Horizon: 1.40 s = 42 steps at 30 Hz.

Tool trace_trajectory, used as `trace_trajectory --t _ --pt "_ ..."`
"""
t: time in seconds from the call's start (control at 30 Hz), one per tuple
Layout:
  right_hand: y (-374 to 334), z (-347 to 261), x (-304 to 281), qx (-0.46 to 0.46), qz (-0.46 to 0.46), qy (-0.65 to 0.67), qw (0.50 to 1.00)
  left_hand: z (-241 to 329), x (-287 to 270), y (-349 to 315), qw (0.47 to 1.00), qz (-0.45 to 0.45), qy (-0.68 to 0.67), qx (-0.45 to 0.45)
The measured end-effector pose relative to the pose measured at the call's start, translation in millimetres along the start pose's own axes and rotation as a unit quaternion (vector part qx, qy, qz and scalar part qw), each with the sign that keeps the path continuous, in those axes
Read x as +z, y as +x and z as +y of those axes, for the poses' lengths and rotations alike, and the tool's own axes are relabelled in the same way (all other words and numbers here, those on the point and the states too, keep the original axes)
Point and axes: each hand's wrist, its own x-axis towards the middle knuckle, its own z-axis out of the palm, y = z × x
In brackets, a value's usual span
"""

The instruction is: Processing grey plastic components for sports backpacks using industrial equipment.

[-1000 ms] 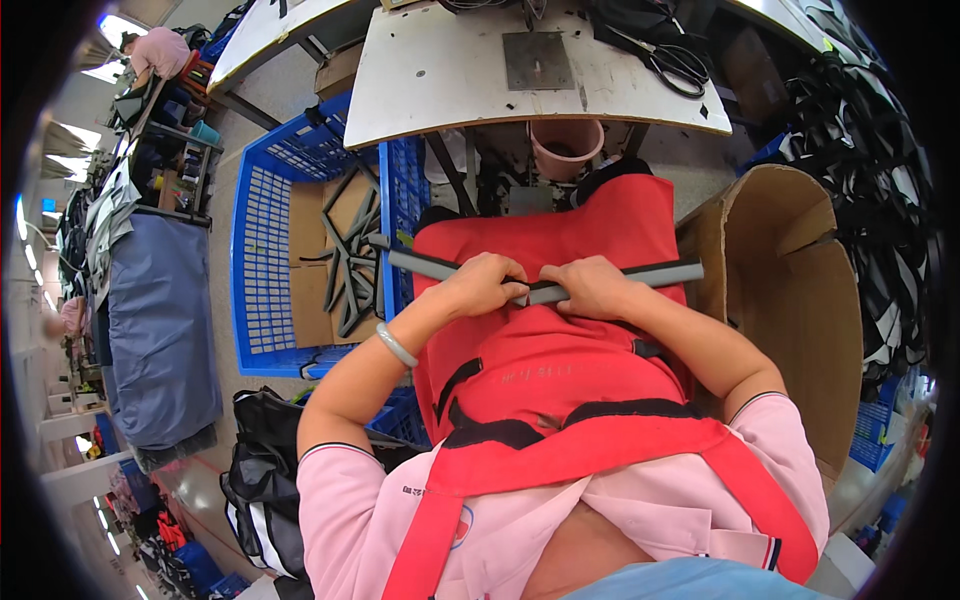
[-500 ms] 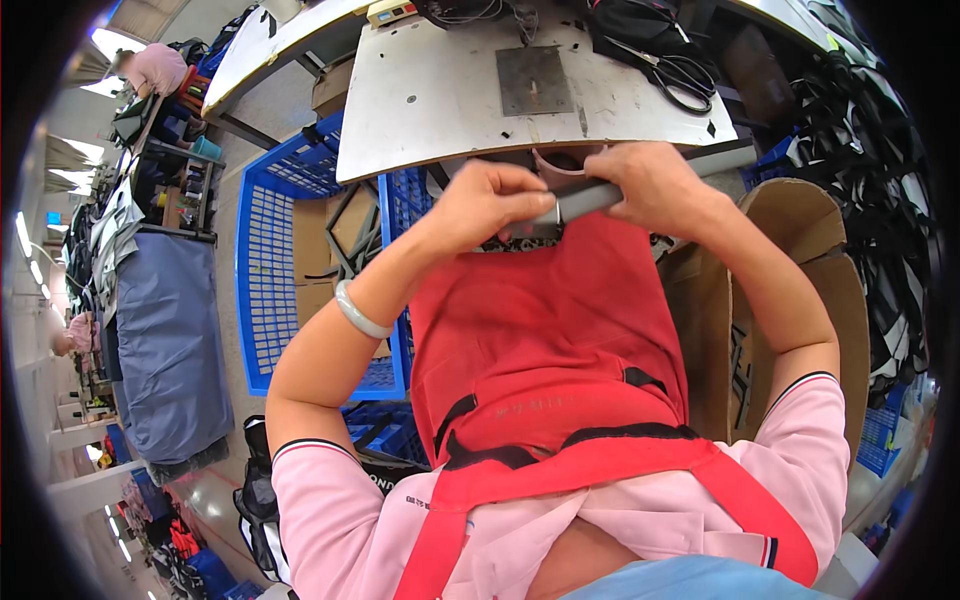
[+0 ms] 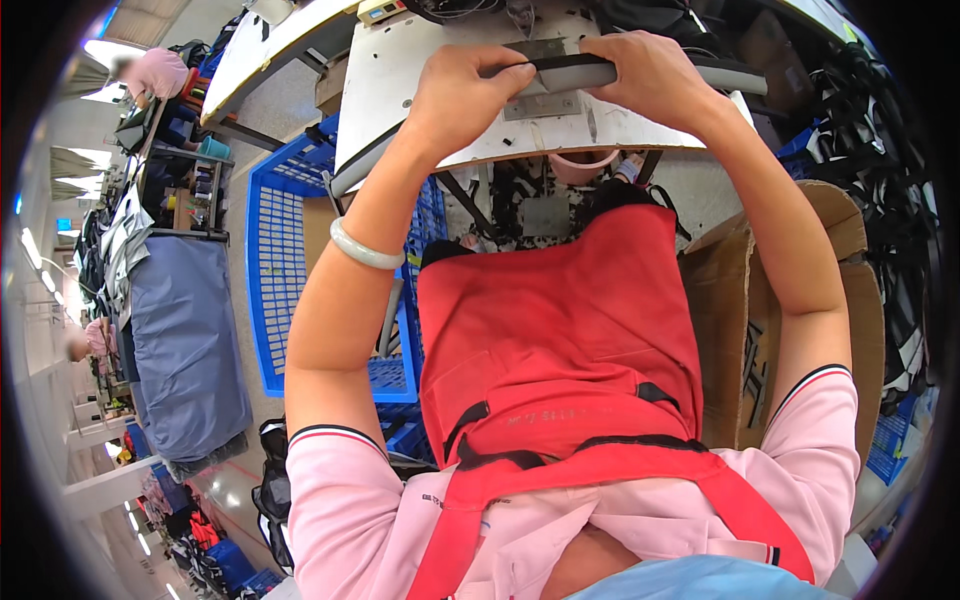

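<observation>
Probably light and pliable, the grey strip point(image 3: 575, 78) is over the white worktop point(image 3: 383, 92), pinched in the fingers point(image 3: 512, 82) of your left hand point(image 3: 455, 100) and right hand point(image 3: 650, 82); hold it near its middle.

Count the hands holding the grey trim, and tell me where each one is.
2. The left hand is at the left of the short stretch of grey trim between them; the right hand is at its right. Neither seems hidden.
</observation>
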Motion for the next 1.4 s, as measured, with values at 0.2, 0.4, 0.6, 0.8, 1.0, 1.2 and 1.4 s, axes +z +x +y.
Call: trace_trajectory --t 0.2,0.4,0.6,0.8,1.0,1.2,1.4 --pt "6.9 -0.5 -2.3 0.014 -0.017 0.012 1.000 -7.8 1.7 9.3 0.999 0.009 -0.007 -0.032" --pt "16.1 1.4 2.0 0.017 -0.013 -0.001 1.000 -16.8 -1.7 19.7 1.000 0.006 0.001 -0.023" --pt "28.5 3.4 -16.0 0.021 -0.066 -0.035 0.997 -20.7 -6.7 30.4 1.000 -0.009 -0.011 -0.017" --pt "40.7 7.2 -12.9 0.054 -0.082 -0.027 0.995 -31.3 0.6 51.4 0.989 -0.001 -0.106 -0.105" --pt "23.4 -2.3 -21.4 0.063 -0.014 -0.021 0.998 -16.0 -5.0 29.5 0.994 0.006 -0.100 -0.048" --pt "-8.9 -3.1 -34.2 0.072 0.027 0.024 0.997 -16.7 -39.9 2.5 0.997 -0.003 -0.034 0.066" --pt "-61.8 -127.6 60.0 -0.371 0.166 0.016 0.914 47.6 28.0 -9.3 0.993 -0.102 0.036 0.049"
